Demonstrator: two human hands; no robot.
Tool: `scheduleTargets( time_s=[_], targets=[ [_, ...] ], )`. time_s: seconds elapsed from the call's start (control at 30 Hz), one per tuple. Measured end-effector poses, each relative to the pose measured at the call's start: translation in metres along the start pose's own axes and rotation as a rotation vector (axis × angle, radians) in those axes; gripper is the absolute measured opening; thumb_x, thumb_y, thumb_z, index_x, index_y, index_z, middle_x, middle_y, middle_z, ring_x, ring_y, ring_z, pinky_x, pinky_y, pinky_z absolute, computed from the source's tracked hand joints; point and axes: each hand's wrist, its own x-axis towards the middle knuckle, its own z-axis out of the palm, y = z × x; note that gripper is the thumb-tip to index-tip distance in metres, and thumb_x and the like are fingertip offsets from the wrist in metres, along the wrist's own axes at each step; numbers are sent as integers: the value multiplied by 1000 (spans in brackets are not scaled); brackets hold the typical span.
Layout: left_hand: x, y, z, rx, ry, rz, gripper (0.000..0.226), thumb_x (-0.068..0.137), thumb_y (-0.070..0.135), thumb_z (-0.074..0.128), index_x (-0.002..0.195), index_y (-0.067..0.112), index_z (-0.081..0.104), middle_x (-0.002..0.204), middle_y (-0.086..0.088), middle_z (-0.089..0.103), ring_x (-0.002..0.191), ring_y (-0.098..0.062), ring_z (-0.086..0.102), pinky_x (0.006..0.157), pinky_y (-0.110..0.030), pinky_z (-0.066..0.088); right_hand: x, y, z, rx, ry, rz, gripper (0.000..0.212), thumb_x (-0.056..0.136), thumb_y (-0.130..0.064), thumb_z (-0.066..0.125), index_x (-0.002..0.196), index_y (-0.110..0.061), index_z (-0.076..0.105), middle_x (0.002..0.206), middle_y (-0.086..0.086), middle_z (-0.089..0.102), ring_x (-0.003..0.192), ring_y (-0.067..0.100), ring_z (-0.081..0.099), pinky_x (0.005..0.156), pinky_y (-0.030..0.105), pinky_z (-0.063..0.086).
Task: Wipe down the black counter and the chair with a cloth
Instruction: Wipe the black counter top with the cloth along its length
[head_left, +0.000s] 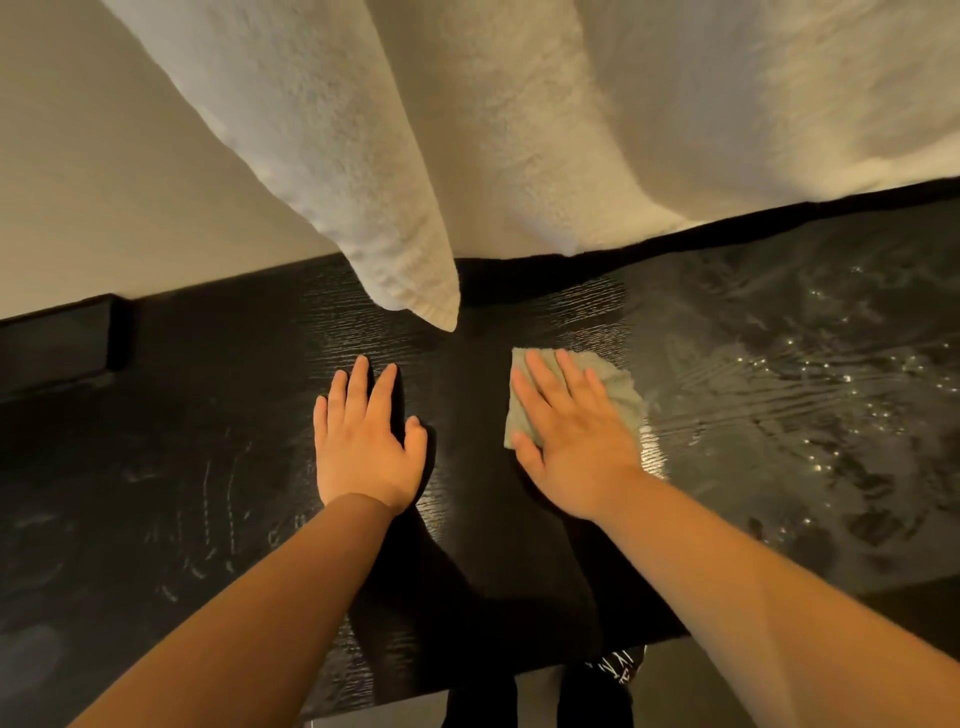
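Head view, looking down on the black worktop (208, 467), wood-grain surface. Left hand (363, 447) lies palm down on the bare worktop, fingers straight and slightly spread, holding nothing. Right hand (569, 441) is also palm down with fingers straight, pressing flat on the cloth (618, 387). No curl or pinch on it. The cloth is small, grey-green and crumpled. It lies flat on the worktop mid-depth, just right of centre, and shows past the fingertips on the far side and past the right edge of the hand. The hands are apart, side by side, with a bare strip of worktop between them. Right of the cloth the surface has a wet sheen (805, 389) with arc streaks and bright specks. Left of the left hand are faint dull smears (197, 519). A white towel (322, 171) hangs at the far side, its lower corner just above the worktop, beyond the gap between the hands; can't tell if it touches. A second, wider white towel (675, 104) hangs to its right, lower edge at the worktop's far edge. Beige wall (78, 182) far left, with a black block (57, 345) against it at the worktop's far-left end. Dark legs (483, 706) show below the near edge, detail unclear.
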Motion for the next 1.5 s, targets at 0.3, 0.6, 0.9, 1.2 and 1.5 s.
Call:
scheduleTargets(
  time_s=[0.3, 0.6, 0.9, 1.2, 1.5],
  targets=[
    [-1, 2, -1, 17, 5, -1, 70, 99, 51, 40, 165, 30, 30, 176, -3, 15, 163, -27, 8, 132, -52, 9, 73, 85, -36, -13, 98, 273, 80, 94, -59, 25, 164, -21, 19, 173, 8, 13, 158, 37, 6, 127, 54, 10],
    [-3, 2, -1, -14, 14, -2, 68, 100, 50, 40, 164, 29, 31, 176, -3, 17, 162, -27, 9, 132, -53, 10, -36, 23, 6, -25, -4, -56, 76, 101, -57, 29, 167, -24, 10, 175, 0, 2, 160, 29, -5, 130, 49, -1],
    [-5, 4, -2, -29, 36, -8, 64, 103, 45, 44, 164, 29, 33, 175, -2, 19, 162, -27, 11, 132, -51, 9, 6, 60, -10, 1, 97, 212, 73, 104, -52, 28, 167, -20, 7, 175, 4, 2, 160, 34, -3, 129, 52, 2],
    [-5, 13, -1, 19, -42, -26, 67, 105, 40, 40, 167, 22, 25, 176, -10, 12, 162, -35, 6, 131, -57, 8, -91, 37, 22, -52, 6, -37, 74, 104, -56, 31, 167, -24, 8, 175, 1, 3, 160, 30, -3, 130, 48, -1],
    [-82, 91, 16, 51, -168, 275, 73, 102, 54, 39, 168, 27, 22, 177, -7, 8, 162, -37, 1, 131, -56, 4, -63, 65, 5, 31, 122, 249, 74, 104, -54, 31, 167, -18, 12, 174, 7, 7, 159, 39, 2, 127, 55, 6]
  ],
)
